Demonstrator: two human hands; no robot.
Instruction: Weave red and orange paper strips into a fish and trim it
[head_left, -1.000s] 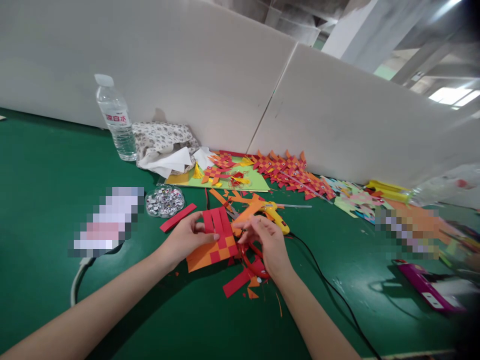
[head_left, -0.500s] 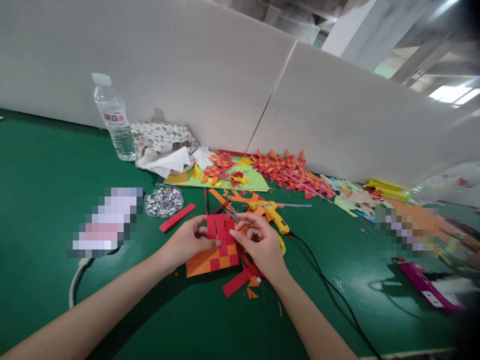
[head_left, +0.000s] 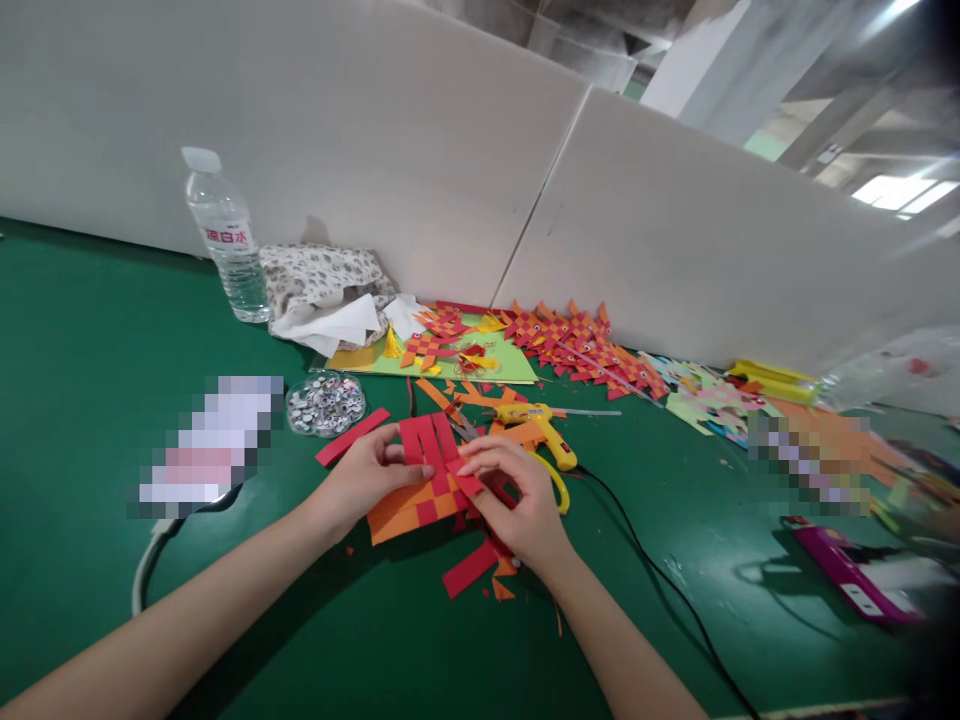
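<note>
A half-woven mat of red and orange paper strips (head_left: 424,478) lies on the green table in front of me. My left hand (head_left: 367,475) pinches its left side, thumb on top of the red strips. My right hand (head_left: 517,500) is closed on the mat's right edge, fingertips pressing a red strip end. Loose red and orange strips (head_left: 472,565) lie under and beside my right hand. A yellow glue gun (head_left: 536,425) rests just beyond my right hand, its black cord (head_left: 660,590) running toward me on the right.
A water bottle (head_left: 225,240) and a patterned cloth pouch (head_left: 319,280) stand at the back left. A dish of googly eyes (head_left: 326,403) sits left of the mat. Finished woven paper fish (head_left: 577,340) lie along the white partition. A purple object (head_left: 847,575) lies at right.
My right hand let go of the orange strip it held out to the right, moved left and down, and now presses on the mat's right edge. The left hand kept its grip.
</note>
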